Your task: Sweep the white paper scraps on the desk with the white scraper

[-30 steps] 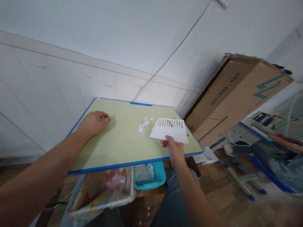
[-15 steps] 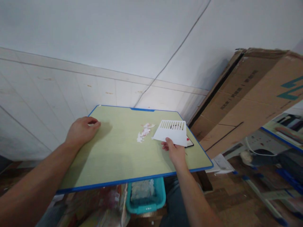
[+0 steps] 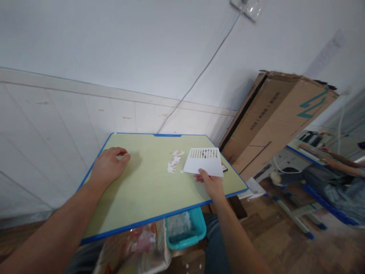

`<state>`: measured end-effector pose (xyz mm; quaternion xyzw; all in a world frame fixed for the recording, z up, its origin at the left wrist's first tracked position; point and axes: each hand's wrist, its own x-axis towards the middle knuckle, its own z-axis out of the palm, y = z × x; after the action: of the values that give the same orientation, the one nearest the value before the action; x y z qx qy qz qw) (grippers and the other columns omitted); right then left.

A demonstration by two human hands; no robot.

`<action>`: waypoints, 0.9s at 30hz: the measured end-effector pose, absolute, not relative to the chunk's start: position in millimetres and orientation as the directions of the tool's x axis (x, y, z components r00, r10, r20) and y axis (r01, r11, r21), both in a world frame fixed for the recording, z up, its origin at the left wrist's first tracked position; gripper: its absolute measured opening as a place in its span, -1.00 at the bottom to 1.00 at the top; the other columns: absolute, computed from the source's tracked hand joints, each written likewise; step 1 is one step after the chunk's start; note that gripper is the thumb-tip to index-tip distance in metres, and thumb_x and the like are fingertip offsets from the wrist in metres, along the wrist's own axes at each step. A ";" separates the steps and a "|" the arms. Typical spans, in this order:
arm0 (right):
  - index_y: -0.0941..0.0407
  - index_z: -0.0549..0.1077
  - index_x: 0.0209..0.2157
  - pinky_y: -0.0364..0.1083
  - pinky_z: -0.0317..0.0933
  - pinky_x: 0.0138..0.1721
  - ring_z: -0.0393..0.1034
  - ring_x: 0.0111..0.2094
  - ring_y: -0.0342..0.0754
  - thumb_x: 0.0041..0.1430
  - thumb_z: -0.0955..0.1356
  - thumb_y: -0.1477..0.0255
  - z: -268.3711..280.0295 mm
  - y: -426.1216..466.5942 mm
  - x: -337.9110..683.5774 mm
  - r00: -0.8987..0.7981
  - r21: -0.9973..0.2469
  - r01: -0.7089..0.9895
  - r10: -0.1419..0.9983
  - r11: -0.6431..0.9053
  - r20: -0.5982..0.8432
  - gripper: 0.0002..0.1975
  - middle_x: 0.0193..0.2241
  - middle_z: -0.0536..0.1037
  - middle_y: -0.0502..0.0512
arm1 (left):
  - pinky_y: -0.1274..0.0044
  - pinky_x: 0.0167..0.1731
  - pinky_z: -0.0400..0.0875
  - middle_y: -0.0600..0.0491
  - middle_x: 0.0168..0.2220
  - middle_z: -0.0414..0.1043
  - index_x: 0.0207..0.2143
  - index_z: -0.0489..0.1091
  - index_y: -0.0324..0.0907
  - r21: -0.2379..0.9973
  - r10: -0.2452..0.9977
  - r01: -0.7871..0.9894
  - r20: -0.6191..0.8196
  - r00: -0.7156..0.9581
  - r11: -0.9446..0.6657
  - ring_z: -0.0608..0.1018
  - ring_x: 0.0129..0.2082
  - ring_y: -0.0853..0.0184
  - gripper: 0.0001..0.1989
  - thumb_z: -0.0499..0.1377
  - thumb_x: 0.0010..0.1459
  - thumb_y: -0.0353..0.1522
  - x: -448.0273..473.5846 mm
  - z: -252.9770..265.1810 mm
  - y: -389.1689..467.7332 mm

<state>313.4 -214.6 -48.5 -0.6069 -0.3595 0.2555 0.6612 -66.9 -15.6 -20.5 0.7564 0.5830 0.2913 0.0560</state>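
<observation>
My right hand (image 3: 209, 180) pinches the near edge of a white paper sheet (image 3: 202, 165) with a row of slots cut along its far side. The sheet is held over the right part of the light green table (image 3: 142, 194), and a dark-edged flat object (image 3: 224, 167) shows partly from under it. To its left lies a small heap of white and pinkish paper scraps (image 3: 174, 161). My left hand (image 3: 110, 165) hovers above the table's left side, fingers curled and thumb close to the index finger. Whatever it may hold is hidden.
Below the table's front edge stand a turquoise basket (image 3: 186, 241) with white scraps and a bag-like container (image 3: 137, 251). A tall cardboard box (image 3: 265, 118) leans on the wall at right. Farther right, another person's arm (image 3: 345, 165) rests by another table.
The view has turned to the right, bringing a wall socket and another person into sight. My left hand has moved slightly inward over the table. My right hand still holds the slotted sheet.
</observation>
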 end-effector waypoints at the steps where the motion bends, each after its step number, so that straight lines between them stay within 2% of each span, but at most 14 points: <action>1: -0.02 0.67 -0.38 0.11 0.62 -0.43 0.67 -0.52 0.20 0.01 0.68 -0.07 -49.7 -214.5 313.0 0.608 -0.986 0.099 0.776 0.137 0.169 -0.56 -0.49 0.80 0.19 | 0.08 0.47 0.55 -0.28 0.24 0.78 0.11 0.73 -0.19 0.420 0.918 0.857 0.372 0.137 -0.298 0.70 0.34 -0.16 -0.44 0.08 0.47 -0.05 -67.0 -21.3 -15.4; 5: -0.02 0.66 -0.34 0.11 0.60 -0.46 0.70 -0.51 0.23 0.08 0.64 0.01 -56.4 -210.9 314.5 0.591 -0.984 0.093 0.787 0.154 0.179 -0.64 -0.47 0.81 0.20 | 0.08 0.46 0.57 -0.24 0.30 0.76 0.17 0.73 -0.16 0.374 0.929 0.899 0.359 0.085 -0.227 0.68 0.40 -0.17 -0.43 0.06 0.48 -0.08 -66.3 -19.7 -21.9; 9: -0.02 0.64 -0.33 0.09 0.59 -0.46 0.70 -0.50 0.23 0.14 0.60 0.11 -59.2 -206.4 312.1 0.573 -0.986 0.073 0.802 0.153 0.167 -0.74 -0.47 0.81 0.20 | 0.07 0.48 0.55 -0.24 0.39 0.72 0.27 0.73 -0.19 0.273 0.936 0.942 0.337 0.098 -0.197 0.65 0.45 -0.18 -0.38 0.04 0.49 -0.10 -67.0 -12.9 -42.6; 14: -0.02 0.62 -0.35 0.08 0.59 -0.44 0.66 -0.53 0.19 0.16 0.58 0.20 -61.1 -208.6 293.0 0.547 -0.988 0.033 0.824 0.153 0.146 -0.81 -0.52 0.76 0.15 | 0.02 0.52 0.50 -0.35 0.49 0.64 0.40 0.67 -0.32 0.168 0.960 0.965 0.232 0.158 -0.200 0.64 0.49 -0.25 -0.26 0.03 0.50 -0.05 -81.6 -9.3 -72.3; 18: -0.01 0.62 -0.33 0.06 0.61 -0.41 0.67 -0.51 0.18 0.20 0.56 0.21 -64.3 -215.5 274.4 0.543 -0.986 0.013 0.827 0.165 0.146 -0.83 -0.51 0.76 0.13 | -0.05 0.52 0.51 -0.39 0.54 0.58 0.49 0.60 -0.32 0.170 0.967 0.968 0.212 0.145 -0.183 0.62 0.52 -0.29 -0.22 0.02 0.55 0.00 -93.2 -15.7 -90.6; 22: -0.01 0.63 -0.29 0.06 0.60 -0.40 0.69 -0.49 0.19 0.22 0.53 0.21 -63.6 -222.2 262.5 0.567 -0.983 0.020 0.808 0.181 0.160 -0.84 -0.49 0.78 0.13 | -0.03 0.56 0.48 -0.43 0.59 0.51 0.53 0.52 -0.35 0.167 0.948 0.954 0.241 0.206 -0.249 0.53 0.61 -0.22 -0.24 -0.04 0.61 -0.06 -95.6 -24.6 -105.3; 27: -0.03 0.63 -0.34 0.07 0.60 -0.39 0.71 -0.48 0.22 0.20 0.51 0.23 -61.3 -226.3 257.1 0.571 -0.982 0.046 0.801 0.185 0.177 -0.87 -0.49 0.78 0.16 | -0.10 0.58 0.44 -0.49 0.60 0.47 0.57 0.46 -0.37 0.167 0.944 0.945 0.225 0.243 -0.283 0.49 0.64 -0.26 -0.21 -0.05 0.62 -0.03 -96.9 -27.7 -106.7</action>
<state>257.1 -226.3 -61.3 -0.5741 -0.3690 0.2796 0.6754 -96.9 -106.7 -27.7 0.7882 0.5989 0.1416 -0.0018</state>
